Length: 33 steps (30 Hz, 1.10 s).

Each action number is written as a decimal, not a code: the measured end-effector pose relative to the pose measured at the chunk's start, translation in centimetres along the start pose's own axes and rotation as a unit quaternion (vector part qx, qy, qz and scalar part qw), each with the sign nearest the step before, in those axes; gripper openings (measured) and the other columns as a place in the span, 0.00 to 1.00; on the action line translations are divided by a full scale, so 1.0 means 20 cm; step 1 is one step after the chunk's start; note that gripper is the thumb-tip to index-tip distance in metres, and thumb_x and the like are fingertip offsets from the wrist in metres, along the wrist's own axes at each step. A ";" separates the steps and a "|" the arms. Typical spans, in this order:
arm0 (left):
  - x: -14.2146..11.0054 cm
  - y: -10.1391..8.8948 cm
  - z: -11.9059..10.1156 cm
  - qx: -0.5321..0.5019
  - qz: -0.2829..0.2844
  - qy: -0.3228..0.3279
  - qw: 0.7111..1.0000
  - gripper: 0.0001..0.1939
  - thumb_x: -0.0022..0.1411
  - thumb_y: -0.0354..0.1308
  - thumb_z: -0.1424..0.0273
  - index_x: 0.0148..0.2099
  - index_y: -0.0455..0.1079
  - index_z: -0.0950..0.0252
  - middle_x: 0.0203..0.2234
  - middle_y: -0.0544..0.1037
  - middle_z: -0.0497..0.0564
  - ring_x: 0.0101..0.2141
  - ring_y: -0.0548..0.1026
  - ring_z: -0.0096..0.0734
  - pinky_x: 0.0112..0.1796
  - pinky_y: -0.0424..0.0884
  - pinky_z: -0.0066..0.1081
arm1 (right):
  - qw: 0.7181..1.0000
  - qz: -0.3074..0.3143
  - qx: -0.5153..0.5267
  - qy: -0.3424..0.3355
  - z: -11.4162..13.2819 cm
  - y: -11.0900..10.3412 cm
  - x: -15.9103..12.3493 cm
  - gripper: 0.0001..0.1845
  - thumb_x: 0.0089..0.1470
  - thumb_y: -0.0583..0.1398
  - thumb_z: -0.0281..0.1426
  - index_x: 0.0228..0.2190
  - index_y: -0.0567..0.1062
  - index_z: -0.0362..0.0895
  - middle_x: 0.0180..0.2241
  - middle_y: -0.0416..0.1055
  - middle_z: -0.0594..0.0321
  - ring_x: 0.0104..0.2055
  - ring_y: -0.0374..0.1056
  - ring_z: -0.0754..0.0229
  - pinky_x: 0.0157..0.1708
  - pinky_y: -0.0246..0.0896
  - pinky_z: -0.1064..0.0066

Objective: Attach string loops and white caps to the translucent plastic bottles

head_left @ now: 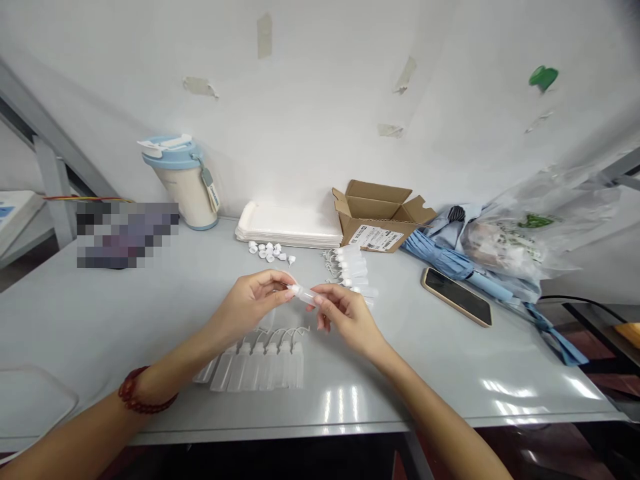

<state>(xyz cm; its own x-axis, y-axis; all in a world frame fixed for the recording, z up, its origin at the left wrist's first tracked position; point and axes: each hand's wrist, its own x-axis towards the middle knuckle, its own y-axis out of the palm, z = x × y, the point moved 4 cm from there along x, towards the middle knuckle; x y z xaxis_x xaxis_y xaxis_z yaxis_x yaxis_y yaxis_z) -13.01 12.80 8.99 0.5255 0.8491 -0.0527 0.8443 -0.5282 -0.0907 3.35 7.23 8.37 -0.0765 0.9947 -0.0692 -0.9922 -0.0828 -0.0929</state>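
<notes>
A small translucent plastic squeeze bottle (305, 295) is held between my two hands above the table, its white tip pointing left. My right hand (345, 313) grips the bottle's body between thumb and fingers. Thumb and fingertips of my left hand (253, 300) pinch the white cap at the tip; whether the cap is fully seated is hidden. Below my hands, several similar bottles (265, 370) lie side by side with thin white strings at their tops. More capped bottles (353, 263) lie in a stack to the right. Several loose white caps (269, 251) sit beyond my left hand.
Behind the caps lie stacked white trays (293, 225) and an open cardboard box (377, 217). A tumbler (187, 187) stands at back left beside a blurred-out patch. On the right are a phone (457, 297), a folded blue umbrella (445, 257) and a plastic bag (520, 233).
</notes>
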 end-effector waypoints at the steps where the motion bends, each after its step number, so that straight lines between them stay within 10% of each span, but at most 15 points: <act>1: 0.00 0.00 0.00 -0.003 0.001 0.005 1.000 0.10 0.56 0.60 0.63 0.39 0.70 0.63 0.35 0.75 0.49 0.40 0.72 0.34 0.43 0.68 0.32 | 1.000 0.007 0.026 0.010 0.00 0.00 0.00 0.15 0.54 0.57 0.40 0.37 0.71 0.41 0.27 0.72 0.62 0.19 0.62 0.67 0.20 0.58 0.73; 14: 0.00 0.00 0.02 -0.012 0.009 -0.053 0.999 0.14 0.57 0.57 0.58 0.33 0.74 0.65 0.28 0.76 0.50 0.31 0.73 0.33 0.35 0.70 0.31 | 0.995 0.023 0.092 0.011 0.01 0.00 0.01 0.17 0.51 0.60 0.42 0.36 0.69 0.42 0.25 0.72 0.64 0.17 0.62 0.69 0.17 0.59 0.75; 25: 0.00 0.00 -0.07 0.083 0.039 0.024 0.996 0.12 0.58 0.56 0.61 0.37 0.74 0.63 0.34 0.77 0.50 0.31 0.72 0.32 0.36 0.69 0.29 | 0.995 0.024 0.097 0.019 0.01 -0.01 0.01 0.16 0.52 0.59 0.42 0.35 0.69 0.42 0.24 0.71 0.65 0.16 0.62 0.69 0.16 0.57 0.75; 33: -0.01 0.03 -0.01 0.086 0.058 -0.025 0.994 0.22 0.61 0.49 0.55 0.23 0.65 0.65 0.18 0.68 0.45 0.20 0.67 0.25 0.23 0.65 0.25 | 0.995 0.032 0.092 0.014 0.03 0.00 0.00 0.16 0.52 0.58 0.44 0.34 0.68 0.42 0.22 0.70 0.67 0.15 0.61 0.69 0.15 0.57 0.76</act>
<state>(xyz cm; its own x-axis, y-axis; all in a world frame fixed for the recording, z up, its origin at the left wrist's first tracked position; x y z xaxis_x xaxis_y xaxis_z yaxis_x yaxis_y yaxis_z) -12.49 12.31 9.16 0.6091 0.7838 -0.1208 0.7455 -0.6178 -0.2502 3.23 7.32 8.86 -0.1407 0.9853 -0.0969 -0.9867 -0.1315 0.0955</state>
